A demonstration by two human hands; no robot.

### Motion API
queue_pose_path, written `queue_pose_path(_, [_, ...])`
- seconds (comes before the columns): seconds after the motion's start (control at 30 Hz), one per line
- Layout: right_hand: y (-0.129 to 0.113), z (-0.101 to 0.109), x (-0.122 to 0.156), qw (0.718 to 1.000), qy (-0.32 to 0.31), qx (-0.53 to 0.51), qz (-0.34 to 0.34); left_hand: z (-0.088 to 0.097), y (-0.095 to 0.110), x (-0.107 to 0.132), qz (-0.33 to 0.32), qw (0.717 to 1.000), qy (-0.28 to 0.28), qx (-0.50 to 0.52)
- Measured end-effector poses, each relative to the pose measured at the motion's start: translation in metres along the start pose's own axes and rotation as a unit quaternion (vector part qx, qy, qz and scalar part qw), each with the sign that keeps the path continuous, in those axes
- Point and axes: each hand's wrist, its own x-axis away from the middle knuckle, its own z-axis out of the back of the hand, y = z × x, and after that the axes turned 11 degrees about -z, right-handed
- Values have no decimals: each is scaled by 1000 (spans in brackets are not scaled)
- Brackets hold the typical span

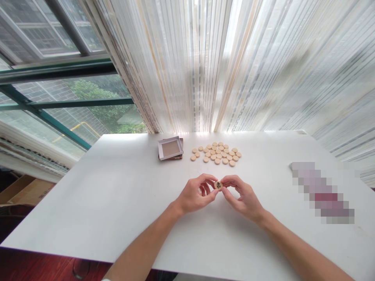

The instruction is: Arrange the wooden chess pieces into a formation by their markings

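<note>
As L hand (191, 195) pinches one edge of a black-marked wooden disc (218, 185), R hand (246, 199) pinches opp. edge, thumb & finger each; from here it's btwn both hands over white table (88, 203), loose discs (218, 151) & shallow box (170, 149) beyond.

The left hand (197, 194) and right hand (243, 196) pinch a pale round piece (218, 185) marked with a dark character above a white worktop (117, 191). From it, blank-topped discs (224, 155) lie at twelve o'clock, a shallow open box (170, 148) at ten, a pixelated object (324, 195) at three.
</note>
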Motion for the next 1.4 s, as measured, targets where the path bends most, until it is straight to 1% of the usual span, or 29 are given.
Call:
queue_pose_path(0.27, [1, -1, -2, 1000, 11, 23, -15, -2, -4, 0, -26, 999, -12, -27])
queue_pose_path(0.63, [0, 0, 0, 997, 28, 50, -47, -4, -6, 3, -37, 997, -35, -65])
queue_pose_path(1.07, [-3, 1, -2, 998, 28, 51, -29, -2, -3, 2, -43, 996, -40, -66])
queue_pose_path(1.4, [-1, 3, -2, 999, 20, 47, -20, -3, -5, 2, -42, 997, -30, -52])
